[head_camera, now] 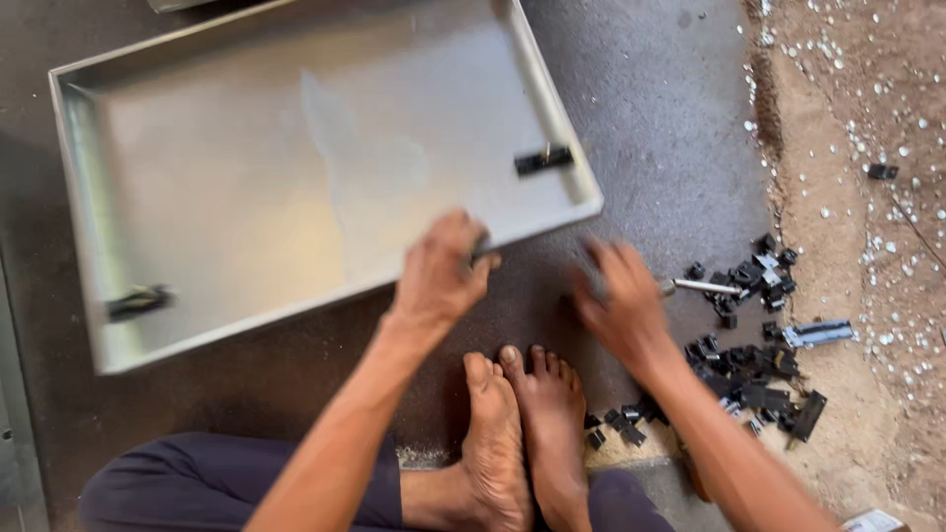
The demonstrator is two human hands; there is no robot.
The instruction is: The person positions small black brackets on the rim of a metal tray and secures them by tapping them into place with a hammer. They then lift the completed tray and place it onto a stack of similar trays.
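Note:
A large shallow grey metal panel (296, 128) with raised edges lies on the dark floor in front of me. My left hand (439, 274) rests on its near edge, fingers curled around a small dark piece. Two black fittings sit inside the panel, one (543, 160) near the right wall and one (138, 300) at the lower left. My right hand (619, 300) is blurred, hovering over the floor just right of the panel, fingers spread, beside a metal tool (702, 287) that it may be touching. My bare feet (522, 433) rest below both hands.
A heap of small black plastic parts (749, 365) lies on the floor to the right, with a few more (619, 422) by my feet. Farther right is sandy ground strewn with white bits (877, 197). A metal edge (12, 414) runs along the left border.

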